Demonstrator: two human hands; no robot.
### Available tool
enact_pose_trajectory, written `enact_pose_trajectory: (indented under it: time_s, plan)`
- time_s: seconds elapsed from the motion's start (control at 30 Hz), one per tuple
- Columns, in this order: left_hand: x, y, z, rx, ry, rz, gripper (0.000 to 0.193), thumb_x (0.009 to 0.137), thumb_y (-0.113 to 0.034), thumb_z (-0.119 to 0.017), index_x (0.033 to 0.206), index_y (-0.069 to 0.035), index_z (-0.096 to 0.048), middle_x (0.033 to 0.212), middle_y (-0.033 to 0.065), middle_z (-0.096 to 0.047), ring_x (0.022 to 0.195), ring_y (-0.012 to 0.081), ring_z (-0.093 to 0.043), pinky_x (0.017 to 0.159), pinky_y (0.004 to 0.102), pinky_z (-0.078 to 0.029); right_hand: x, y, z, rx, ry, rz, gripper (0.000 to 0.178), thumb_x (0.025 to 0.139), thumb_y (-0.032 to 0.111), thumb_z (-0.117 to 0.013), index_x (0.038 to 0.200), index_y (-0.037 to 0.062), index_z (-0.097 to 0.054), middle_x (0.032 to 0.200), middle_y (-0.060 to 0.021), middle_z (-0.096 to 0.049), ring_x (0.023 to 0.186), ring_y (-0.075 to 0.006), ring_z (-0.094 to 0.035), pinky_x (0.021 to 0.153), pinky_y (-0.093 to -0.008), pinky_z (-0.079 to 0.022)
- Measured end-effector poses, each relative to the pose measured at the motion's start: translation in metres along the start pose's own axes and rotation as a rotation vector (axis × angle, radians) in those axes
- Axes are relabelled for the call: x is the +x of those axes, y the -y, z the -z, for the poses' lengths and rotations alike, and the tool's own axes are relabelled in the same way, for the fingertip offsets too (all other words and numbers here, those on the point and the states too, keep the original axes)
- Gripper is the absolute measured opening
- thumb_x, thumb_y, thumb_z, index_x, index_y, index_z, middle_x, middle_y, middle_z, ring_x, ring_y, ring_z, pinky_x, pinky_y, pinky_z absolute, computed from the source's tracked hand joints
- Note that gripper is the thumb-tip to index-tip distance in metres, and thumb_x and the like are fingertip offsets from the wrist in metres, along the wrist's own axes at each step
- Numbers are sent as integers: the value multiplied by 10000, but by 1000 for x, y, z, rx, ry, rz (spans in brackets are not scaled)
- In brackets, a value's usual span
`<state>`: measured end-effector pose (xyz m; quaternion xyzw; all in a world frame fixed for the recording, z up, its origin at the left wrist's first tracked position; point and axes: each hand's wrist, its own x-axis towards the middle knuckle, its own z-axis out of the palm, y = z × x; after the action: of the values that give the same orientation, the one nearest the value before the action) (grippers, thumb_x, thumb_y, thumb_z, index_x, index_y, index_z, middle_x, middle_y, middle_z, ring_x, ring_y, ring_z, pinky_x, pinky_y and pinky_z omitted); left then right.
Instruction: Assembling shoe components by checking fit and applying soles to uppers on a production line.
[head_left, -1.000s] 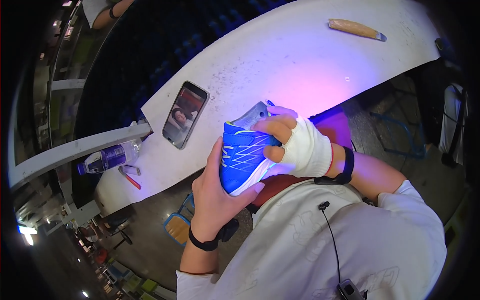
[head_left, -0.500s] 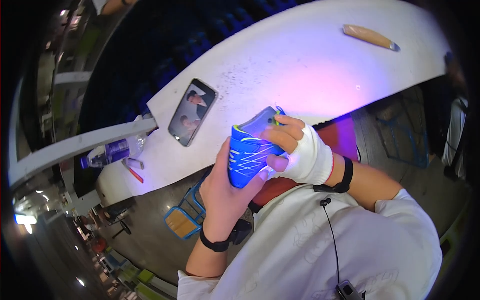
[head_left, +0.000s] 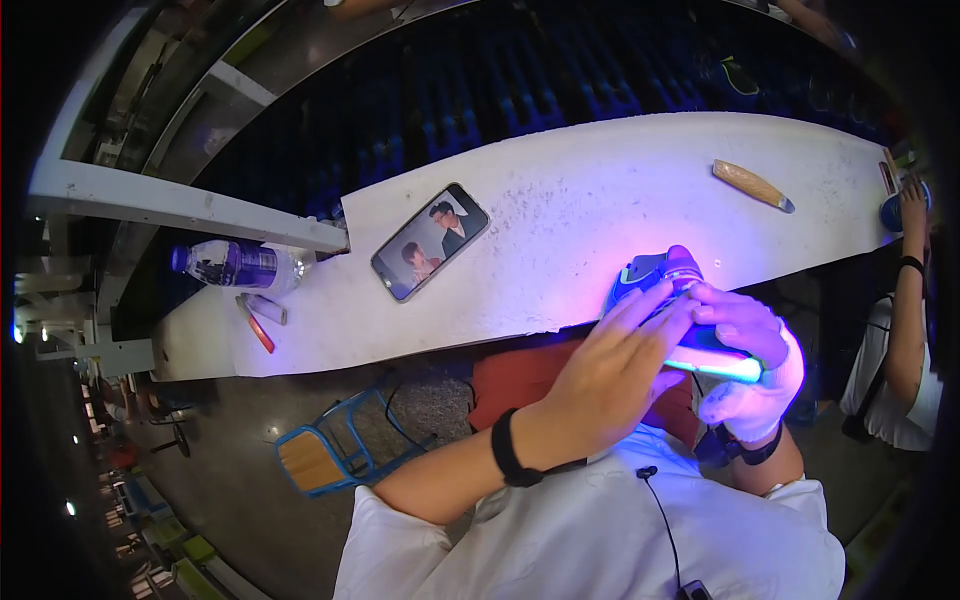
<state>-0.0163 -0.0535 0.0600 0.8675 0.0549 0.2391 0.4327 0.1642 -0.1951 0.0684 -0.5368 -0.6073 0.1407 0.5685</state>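
A blue athletic shoe (head_left: 633,276) is held between my hands above the front edge of the white table, its pale sole edge glowing in violet light. My left hand (head_left: 610,375) is bare and lies over the near side of the shoe, fingers long across the upper and thumb lower down by the sole. On the other side my right hand (head_left: 750,340), in a white glove with bare fingertips, grips the shoe. The fingers of both hands meet on top and hide much of the upper.
On the white table (head_left: 560,240) lie a phone (head_left: 430,243) showing a picture, a wooden-handled tool (head_left: 752,186), a red-handled tool (head_left: 257,328) and a plastic bottle (head_left: 235,266). Blue stool (head_left: 335,450) stands below left; another person's arm (head_left: 908,300) is at right.
The shoe has moved right and been turned from standing on end to lying over. My left hand has shifted from its side to across the top. The view has swung.
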Motion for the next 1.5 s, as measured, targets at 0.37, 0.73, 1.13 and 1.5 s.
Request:
enact_pose_trajectory:
  time_s: [0.37, 0.73, 1.13, 1.5]
  plan:
    - [-27, 47, -46, -162, -266, 9, 408, 704, -84, -907, 999, -43, -628, 961, 126, -639, 894, 351, -638, 763, 439, -524, 6, 16, -5, -114, 43, -123, 767, 610, 362, -1029, 1208, 21, -691, 1158, -163, -769, 1089, -373, -761, 1010, -492, -580]
    - [-8, 24, -57, -150, -344, -188, 440, 680, 62, -812, 1029, -60, -573, 929, 93, -600, 794, 306, -590, 701, 426, -464, -2, -5, 8, 124, -33, -142, 713, 626, 324, -1035, 1168, 12, -694, 1183, -208, -769, 1118, -374, -759, 1010, -477, -589]
    - [23, 24, -70, 1, -189, -12, 456, 687, -115, -951, 984, -52, -611, 1000, 106, -595, 924, 316, -608, 1075, 578, -502, -47, -40, 42, 350, -240, -156, 410, 761, 202, -966, 1039, 59, -702, 1171, -220, -775, 1160, -411, -742, 1092, -562, -530]
    - [58, 63, -44, -116, 160, -25, 511, 741, -100, -935, 1161, -20, -655, 1300, 167, -651, 1187, 367, -631, 1030, 478, -517, -68, -49, 80, -145, -88, -699, 500, 813, 294, -898, 1194, -4, -771, 1187, -163, -789, 1031, -232, -775, 935, -356, -607]
